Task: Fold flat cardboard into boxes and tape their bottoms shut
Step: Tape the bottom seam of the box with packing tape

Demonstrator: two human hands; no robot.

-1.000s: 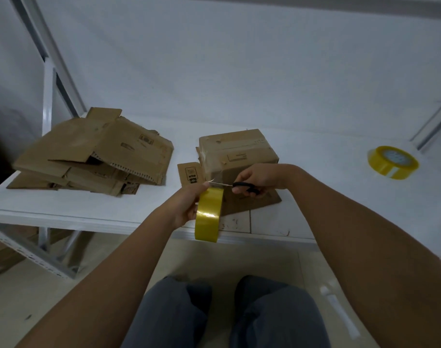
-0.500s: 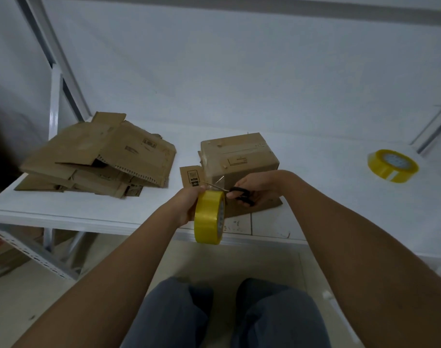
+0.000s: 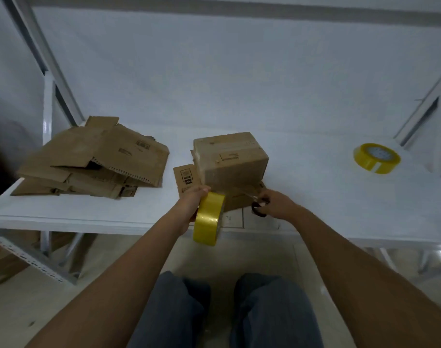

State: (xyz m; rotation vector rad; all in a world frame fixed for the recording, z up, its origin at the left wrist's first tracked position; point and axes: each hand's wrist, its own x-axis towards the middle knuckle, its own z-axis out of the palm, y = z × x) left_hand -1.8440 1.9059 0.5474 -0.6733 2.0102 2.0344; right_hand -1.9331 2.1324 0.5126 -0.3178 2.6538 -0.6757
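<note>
A folded brown cardboard box stands upside down near the front middle of the white table, its flaps spread under it. My left hand grips a yellow tape roll just in front of the box's near left corner. My right hand holds black-handled scissors to the right of the roll, blades pointing left toward the box. A pile of flat cardboard lies at the table's left end.
A second yellow tape roll lies flat at the table's right back. Slanted white metal frame bars rise at both back corners. My knees in grey trousers are below the table's front edge.
My right hand with the scissors has drawn away to the right from the tape roll. The roll in my left hand has dropped slightly and no longer meets the blades.
</note>
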